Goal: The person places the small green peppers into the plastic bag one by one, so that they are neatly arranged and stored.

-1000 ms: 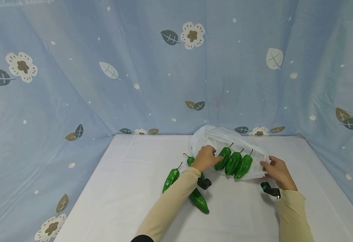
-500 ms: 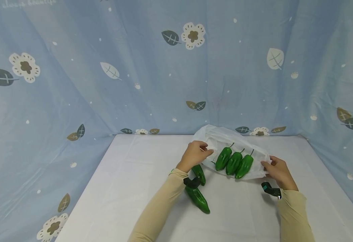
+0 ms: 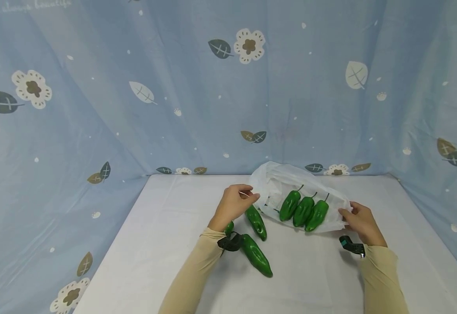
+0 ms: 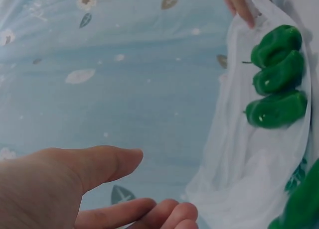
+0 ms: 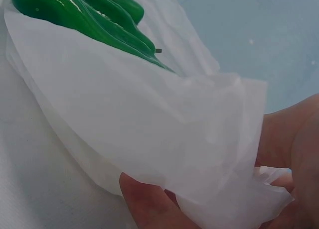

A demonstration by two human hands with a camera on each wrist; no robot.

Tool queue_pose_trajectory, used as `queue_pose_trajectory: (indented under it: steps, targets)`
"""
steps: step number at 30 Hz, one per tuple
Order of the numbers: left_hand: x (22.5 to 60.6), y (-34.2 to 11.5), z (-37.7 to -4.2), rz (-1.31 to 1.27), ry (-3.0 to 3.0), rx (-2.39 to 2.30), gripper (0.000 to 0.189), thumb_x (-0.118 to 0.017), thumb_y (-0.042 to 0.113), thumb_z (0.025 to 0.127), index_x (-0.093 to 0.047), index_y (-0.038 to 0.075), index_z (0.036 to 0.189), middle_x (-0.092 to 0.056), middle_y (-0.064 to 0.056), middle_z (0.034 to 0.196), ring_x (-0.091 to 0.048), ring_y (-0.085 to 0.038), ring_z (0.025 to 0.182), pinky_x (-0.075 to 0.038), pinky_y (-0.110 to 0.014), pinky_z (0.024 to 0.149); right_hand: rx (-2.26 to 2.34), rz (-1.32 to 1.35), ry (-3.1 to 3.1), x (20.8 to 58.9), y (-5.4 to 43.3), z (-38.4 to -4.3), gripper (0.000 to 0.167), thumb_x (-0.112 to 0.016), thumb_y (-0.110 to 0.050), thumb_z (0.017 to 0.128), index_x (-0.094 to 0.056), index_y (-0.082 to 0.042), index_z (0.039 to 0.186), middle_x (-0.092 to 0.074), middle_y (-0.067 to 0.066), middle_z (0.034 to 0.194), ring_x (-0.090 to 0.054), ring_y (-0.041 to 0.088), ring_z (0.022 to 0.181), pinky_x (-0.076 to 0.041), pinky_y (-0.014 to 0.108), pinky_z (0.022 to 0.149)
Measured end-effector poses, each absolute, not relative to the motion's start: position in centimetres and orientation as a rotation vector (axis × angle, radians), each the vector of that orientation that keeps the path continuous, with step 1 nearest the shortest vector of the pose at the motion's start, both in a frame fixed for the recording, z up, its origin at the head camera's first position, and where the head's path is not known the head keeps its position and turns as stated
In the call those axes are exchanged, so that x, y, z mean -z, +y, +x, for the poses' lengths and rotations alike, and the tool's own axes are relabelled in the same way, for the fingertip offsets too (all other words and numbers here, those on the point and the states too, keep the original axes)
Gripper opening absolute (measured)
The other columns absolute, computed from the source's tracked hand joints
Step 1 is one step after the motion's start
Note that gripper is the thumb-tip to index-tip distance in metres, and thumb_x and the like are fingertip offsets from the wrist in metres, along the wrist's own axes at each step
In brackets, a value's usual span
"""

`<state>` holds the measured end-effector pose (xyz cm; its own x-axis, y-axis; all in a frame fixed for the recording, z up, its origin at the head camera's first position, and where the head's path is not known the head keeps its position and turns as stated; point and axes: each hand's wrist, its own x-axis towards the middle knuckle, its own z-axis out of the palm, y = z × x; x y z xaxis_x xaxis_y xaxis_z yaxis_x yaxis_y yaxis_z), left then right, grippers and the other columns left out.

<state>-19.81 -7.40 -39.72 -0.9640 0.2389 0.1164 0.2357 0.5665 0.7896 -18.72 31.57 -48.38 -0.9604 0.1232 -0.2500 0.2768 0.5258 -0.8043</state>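
My left hand [image 3: 234, 205] hovers just left of a white plastic bag [image 3: 264, 181], thumb and fingers apart with nothing between them. Three green peppers [image 3: 302, 211] lie side by side on the bag, stems pointing away; the left wrist view shows these peppers [image 4: 279, 74] too. At the bag's right end my right hand [image 3: 361, 222] pinches its edge, and the gathered plastic [image 5: 219, 154] shows between thumb and fingers in the right wrist view. Below my left hand another green pepper [image 3: 256, 223] lies on the table, its top hidden behind the hand.
Nearer the front lies a further green pepper [image 3: 256, 256]. Behind my left wrist and its black camera mount [image 3: 230, 242], one more pepper [image 3: 229, 227] is mostly hidden. A blue patterned curtain [image 3: 193, 109] rises behind the white table [image 3: 165, 218].
My left hand has drawn back leftward from the peppers on the bag, now hanging over the loose peppers. My right hand keeps its grip on the bag's edge.
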Motion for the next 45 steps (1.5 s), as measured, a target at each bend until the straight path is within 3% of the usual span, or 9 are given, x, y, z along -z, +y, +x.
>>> queue_pose_trajectory:
  steps: [8,18,28,45]
  targets:
    - [39.4,-9.5,-18.9,0.381,2.831,-1.431,0.039,-0.073,0.032,0.097,-0.072,0.007,0.128,-0.076,-0.007,0.107,-0.074,-0.024,0.100,-0.060,-0.033,0.076,1.403,0.358,2.599,48.3,31.6,-18.7,0.063,-0.045,-0.029,0.108,-0.033,0.014,0.153,-0.054,0.032,0.127,-0.063,0.036,0.107,-0.063,0.038,0.076]
    - [39.7,-12.3,-17.6,0.282,2.859,-1.496,0.037,-0.075,0.033,0.096,-0.074,0.009,0.124,-0.077,-0.006,0.105,-0.073,-0.025,0.102,-0.060,-0.042,0.085,1.413,0.375,2.598,48.4,31.8,-18.7,0.062,-0.046,-0.027,0.108,-0.033,0.014,0.152,-0.055,0.031,0.124,-0.064,0.034,0.105,-0.063,0.037,0.076]
    - [41.4,-14.4,-16.5,0.168,2.885,-1.515,0.035,-0.075,0.033,0.095,-0.076,0.008,0.121,-0.077,-0.005,0.102,-0.073,-0.023,0.098,-0.059,-0.037,0.079,1.416,0.372,2.588,48.6,31.6,-18.7,0.062,-0.046,-0.027,0.108,-0.033,0.013,0.153,-0.054,0.031,0.125,-0.063,0.035,0.107,-0.063,0.038,0.078]
    - [44.1,-16.6,-15.3,0.027,2.893,-1.432,0.036,-0.076,0.029,0.094,-0.076,0.003,0.119,-0.078,-0.008,0.100,-0.072,-0.022,0.094,-0.059,-0.041,0.082,1.413,0.355,2.598,48.5,31.6,-19.0,0.064,-0.045,-0.028,0.108,-0.031,0.015,0.153,-0.054,0.033,0.128,-0.063,0.036,0.109,-0.064,0.039,0.079]
